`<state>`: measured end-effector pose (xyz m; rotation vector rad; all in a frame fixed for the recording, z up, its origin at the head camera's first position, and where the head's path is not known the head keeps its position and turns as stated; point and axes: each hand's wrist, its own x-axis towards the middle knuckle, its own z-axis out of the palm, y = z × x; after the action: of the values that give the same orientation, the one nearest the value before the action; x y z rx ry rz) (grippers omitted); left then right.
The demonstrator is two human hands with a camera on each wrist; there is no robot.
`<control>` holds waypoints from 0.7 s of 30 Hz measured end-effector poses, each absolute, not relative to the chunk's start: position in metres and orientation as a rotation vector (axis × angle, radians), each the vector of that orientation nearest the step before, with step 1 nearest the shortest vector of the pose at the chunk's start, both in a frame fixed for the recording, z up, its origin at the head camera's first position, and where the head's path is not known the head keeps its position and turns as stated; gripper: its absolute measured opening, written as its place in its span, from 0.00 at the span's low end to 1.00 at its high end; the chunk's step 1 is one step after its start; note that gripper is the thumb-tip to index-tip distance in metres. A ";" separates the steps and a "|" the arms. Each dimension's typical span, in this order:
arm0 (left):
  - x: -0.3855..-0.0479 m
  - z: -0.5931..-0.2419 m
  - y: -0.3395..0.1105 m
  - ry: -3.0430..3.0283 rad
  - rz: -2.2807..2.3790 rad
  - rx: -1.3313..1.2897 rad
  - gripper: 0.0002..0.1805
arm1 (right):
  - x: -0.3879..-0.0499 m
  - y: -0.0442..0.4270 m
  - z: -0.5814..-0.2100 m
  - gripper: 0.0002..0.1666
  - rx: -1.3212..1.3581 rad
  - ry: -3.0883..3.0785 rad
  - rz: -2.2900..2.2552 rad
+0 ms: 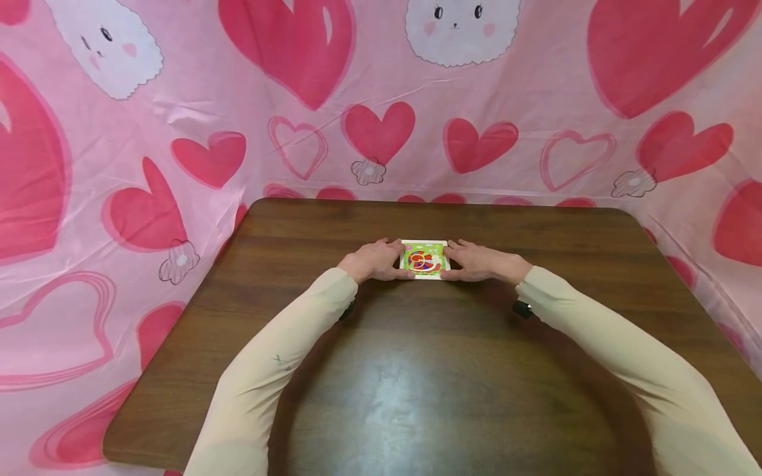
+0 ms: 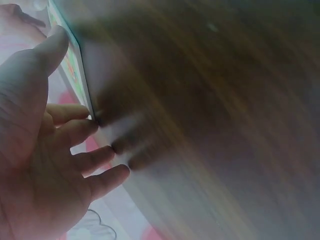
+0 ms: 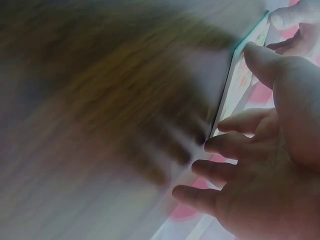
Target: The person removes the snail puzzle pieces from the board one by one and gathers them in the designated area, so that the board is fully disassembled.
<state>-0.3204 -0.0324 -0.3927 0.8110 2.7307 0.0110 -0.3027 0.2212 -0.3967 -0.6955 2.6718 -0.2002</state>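
Observation:
A small square board with a white border and a colourful snail-like picture on green lies flat on the brown table. My left hand rests at its left side, thumb over the near left corner and fingers spread towards the far left corner. On the opposite side my right hand mirrors it, its thumb on the near right corner. Both wrist views show extended, slightly bent fingers: the left hand beside the board's edge, the right hand beside the board. Neither hand's fingers curl round the board.
The brown wooden table has rounded corners and reflects light near its front. A pink cloth with hearts and white faces hangs behind it and along both sides. Long cream sleeves cover both arms, with dark devices at the wrists.

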 end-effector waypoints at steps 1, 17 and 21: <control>-0.320 -0.393 -0.030 2.725 0.017 0.817 0.51 | -0.302 0.224 -0.397 0.49 -0.691 2.664 -0.211; -0.319 -0.396 -0.018 2.704 0.028 0.841 0.49 | -0.293 0.240 -0.390 0.48 -0.670 2.642 -0.221; -0.318 -0.396 -0.019 2.704 0.035 0.843 0.49 | -0.294 0.237 -0.388 0.43 -0.711 2.658 -0.204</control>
<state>-0.3183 -0.0189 -0.3963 0.8429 2.7043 0.0351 -0.2944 0.2366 -0.3880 -0.7107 2.6578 -0.2035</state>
